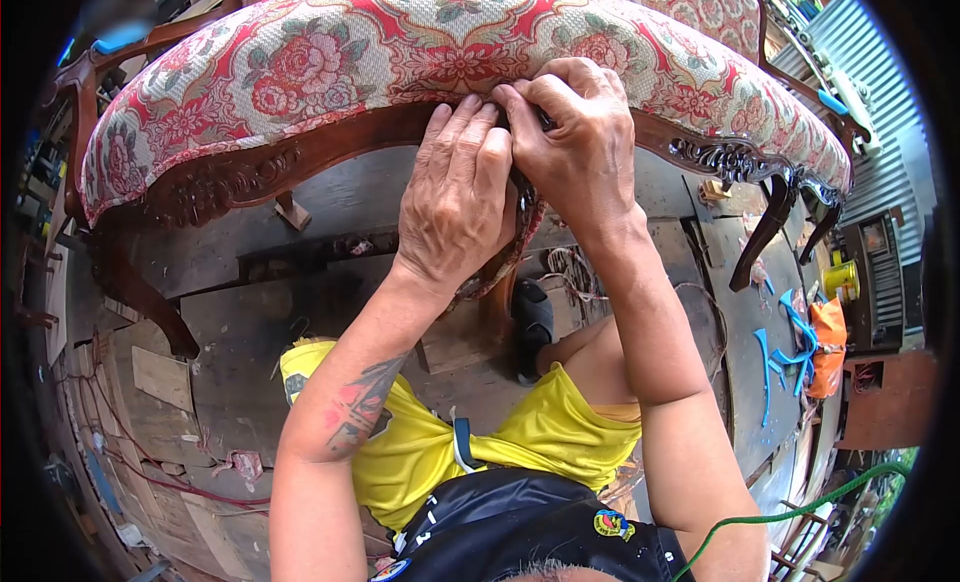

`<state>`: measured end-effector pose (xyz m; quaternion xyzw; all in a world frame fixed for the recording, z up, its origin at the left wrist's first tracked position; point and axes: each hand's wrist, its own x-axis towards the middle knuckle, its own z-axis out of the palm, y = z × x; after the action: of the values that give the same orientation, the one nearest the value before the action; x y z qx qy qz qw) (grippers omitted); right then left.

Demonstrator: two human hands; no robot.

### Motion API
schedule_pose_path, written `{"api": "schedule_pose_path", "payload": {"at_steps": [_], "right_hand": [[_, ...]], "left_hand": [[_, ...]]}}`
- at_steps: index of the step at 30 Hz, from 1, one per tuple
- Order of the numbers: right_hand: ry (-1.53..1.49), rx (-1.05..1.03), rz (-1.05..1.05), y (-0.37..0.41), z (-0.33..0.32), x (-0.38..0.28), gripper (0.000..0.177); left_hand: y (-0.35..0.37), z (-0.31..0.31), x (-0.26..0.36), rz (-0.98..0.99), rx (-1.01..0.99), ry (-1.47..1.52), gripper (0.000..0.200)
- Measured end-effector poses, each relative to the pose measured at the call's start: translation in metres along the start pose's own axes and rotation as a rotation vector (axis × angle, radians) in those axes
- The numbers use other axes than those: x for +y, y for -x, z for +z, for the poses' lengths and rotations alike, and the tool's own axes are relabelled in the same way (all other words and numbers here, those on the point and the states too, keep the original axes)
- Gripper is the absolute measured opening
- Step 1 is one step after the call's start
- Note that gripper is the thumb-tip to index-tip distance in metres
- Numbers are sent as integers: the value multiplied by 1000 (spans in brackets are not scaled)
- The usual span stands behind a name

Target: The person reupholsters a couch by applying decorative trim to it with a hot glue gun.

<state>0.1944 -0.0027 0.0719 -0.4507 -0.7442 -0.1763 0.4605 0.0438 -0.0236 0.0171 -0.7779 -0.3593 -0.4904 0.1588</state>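
Observation:
A seat covered in floral fabric [300, 67] spans the top of the view, above a carved dark wooden frame [235, 177]. Both hands are at the middle of its front edge, where fabric and wood meet. My left hand [455, 187] rests its closed fingers against the wooden rail and the fabric's lower edge. My right hand [575, 132] is bent into a pinch at the same edge, its fingertips touching the fabric; what they hold is too small to make out. A strip of patterned trim [527, 232] hangs below the hands.
Curved wooden legs [145, 292] stand on the plank floor [240, 352]. Blue strips [790, 352] and an orange bag [827, 347] lie at the right, near a yellow can [842, 282]. A green cord [800, 512] crosses the lower right. Scraps and thin cords lie at the left.

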Motion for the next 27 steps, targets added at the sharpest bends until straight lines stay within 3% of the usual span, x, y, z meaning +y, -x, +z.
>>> {"api": "schedule_pose_path", "payload": {"at_steps": [9, 27], "right_hand": [[-5, 16, 10, 0, 2, 0, 11], [-5, 5, 24, 1, 1, -1, 12]], "left_hand": [[6, -8, -16, 111, -113, 7, 34], [10, -5, -25, 150, -115, 11, 34]]}}
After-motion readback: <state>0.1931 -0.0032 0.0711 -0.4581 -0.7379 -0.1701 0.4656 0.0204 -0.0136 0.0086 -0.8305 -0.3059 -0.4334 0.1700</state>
